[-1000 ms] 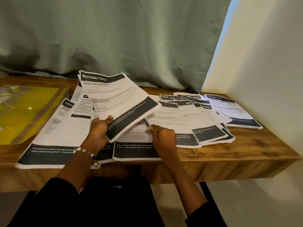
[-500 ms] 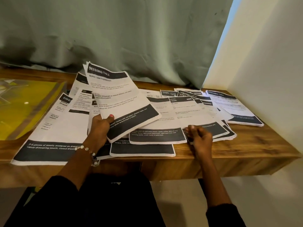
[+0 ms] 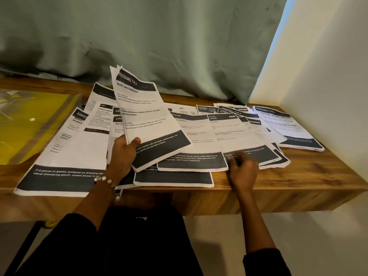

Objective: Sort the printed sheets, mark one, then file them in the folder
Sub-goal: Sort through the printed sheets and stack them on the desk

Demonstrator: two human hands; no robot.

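Note:
Several printed sheets with dark header and footer bands lie overlapped across the wooden desk (image 3: 310,176). My left hand (image 3: 123,154) grips a small stack headed "DRESSING TABLE" (image 3: 147,116) by its lower left corner and holds it tilted up above the others. My right hand (image 3: 242,170) rests on the bottom edge of a sheet headed "KITCHEN" (image 3: 237,134), fingers curled on its dark footer. A yellow folder (image 3: 25,124) under a clear cover lies at the far left. A separate pile of sheets (image 3: 286,128) sits at the right by the wall.
A grey-green curtain (image 3: 159,42) hangs behind the desk. A white wall (image 3: 328,76) closes the right side. Bare wood shows along the front right edge. My dark-clothed lap is below the desk.
My left hand has lifted the "DRESSING TABLE" stack higher and more upright. My right hand has moved right from the middle sheets to the "KITCHEN" sheet's bottom edge.

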